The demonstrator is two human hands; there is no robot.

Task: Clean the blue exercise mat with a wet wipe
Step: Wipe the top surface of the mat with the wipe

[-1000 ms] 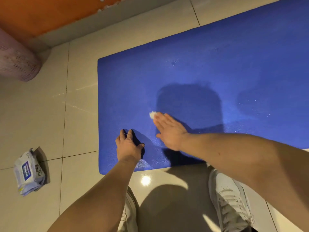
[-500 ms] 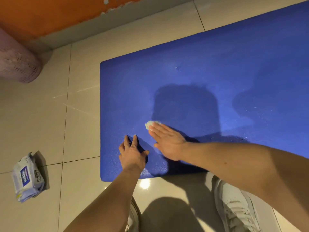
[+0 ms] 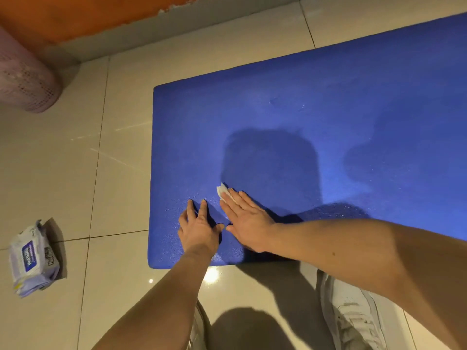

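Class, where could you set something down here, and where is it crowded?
Free: beige tiles between white wipes packet and blue foam mat; mat's far half. Crowded: near corner, with left hand, right hand and white wet wipe.

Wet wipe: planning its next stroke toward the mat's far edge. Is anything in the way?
Nothing visible. The wet wipe sits under the right hand's fingers; the left hand rests on the blue mat to its left, not ahead.

We see warm, dim light from above and behind us: our dark shadow falls on the mat, a glare spot shines on the floor, edges bow.
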